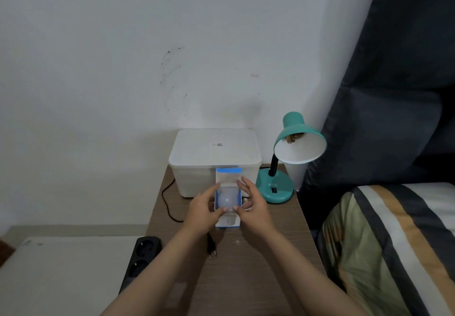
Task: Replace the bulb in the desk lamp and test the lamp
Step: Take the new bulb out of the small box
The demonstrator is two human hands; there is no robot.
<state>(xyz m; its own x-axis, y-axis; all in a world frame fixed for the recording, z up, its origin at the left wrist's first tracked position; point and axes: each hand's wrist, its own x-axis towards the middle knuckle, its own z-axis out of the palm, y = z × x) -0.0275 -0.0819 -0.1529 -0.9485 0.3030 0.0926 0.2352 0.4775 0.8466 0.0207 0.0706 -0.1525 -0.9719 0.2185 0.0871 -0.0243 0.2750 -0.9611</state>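
A white and blue bulb box point(227, 177) stands open on the wooden table, its flap up, with a round white bulb point(227, 199) showing in its mouth. My left hand point(202, 211) grips the box's left side and my right hand point(253, 205) grips its right side, thumbs at the front edge. A second bulb's metal base point(246, 201) peeks out behind my right fingers. The teal desk lamp point(275, 189) stands at the right back corner; its shade point(300, 148) faces me and shows an empty socket. The lamp's black plug point(211, 248) lies unplugged on the table.
A white lidded plastic container point(214, 154) sits against the wall behind the box. A black power strip point(141, 258) lies at the table's left edge above a white surface point(61, 274). A bed with striped bedding point(394, 246) and a dark headboard point(394, 82) stands to the right.
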